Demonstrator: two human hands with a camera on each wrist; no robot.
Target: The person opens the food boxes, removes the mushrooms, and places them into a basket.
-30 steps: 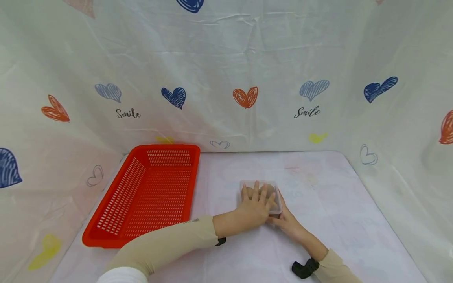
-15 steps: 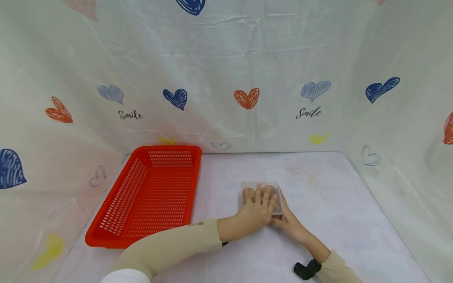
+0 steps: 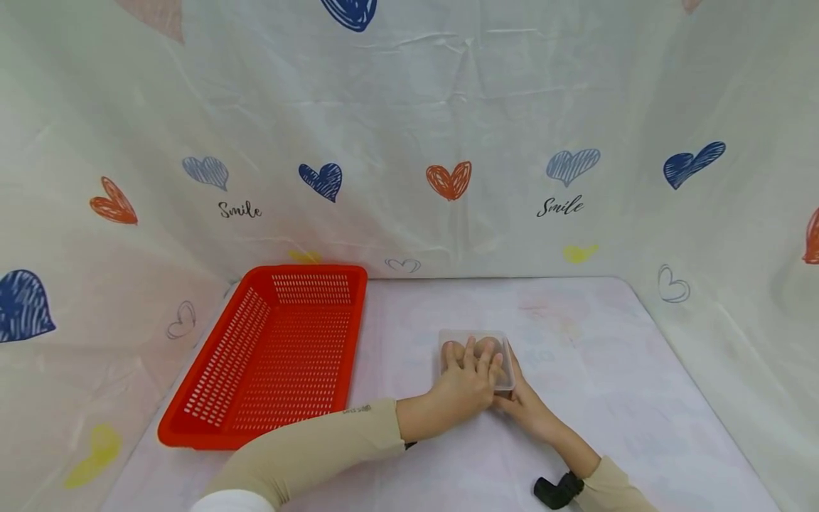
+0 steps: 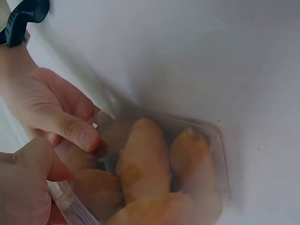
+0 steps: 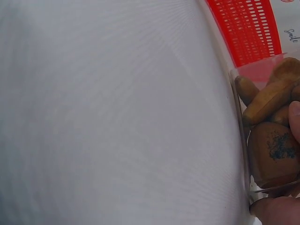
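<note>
A small clear plastic box (image 3: 452, 334) stands on the table right of centre, filled with smooth brown rounded and oblong pieces (image 4: 145, 159), their kind unclear. My left hand (image 3: 467, 387) lies over the box from the near left, its fingers spread across the top and touching the pieces. With my right hand (image 3: 526, 407) I grip the box at its near right corner, thumb in front and fingers along the right side. The right wrist view has the box (image 5: 243, 140) at its right edge, with part of the right hand (image 5: 279, 211) at its lower corner.
A large red slotted plastic basket (image 3: 301, 334) stands on the left of the white table (image 3: 576, 398), behind the left forearm. A white sheet (image 3: 384, 107) printed with hearts and "Smile" hangs along the back and sides.
The left fingers have drawn back slightly over the pieces and are a little more bent. The right hand keeps its hold on the box. The head view has shifted slightly.
</note>
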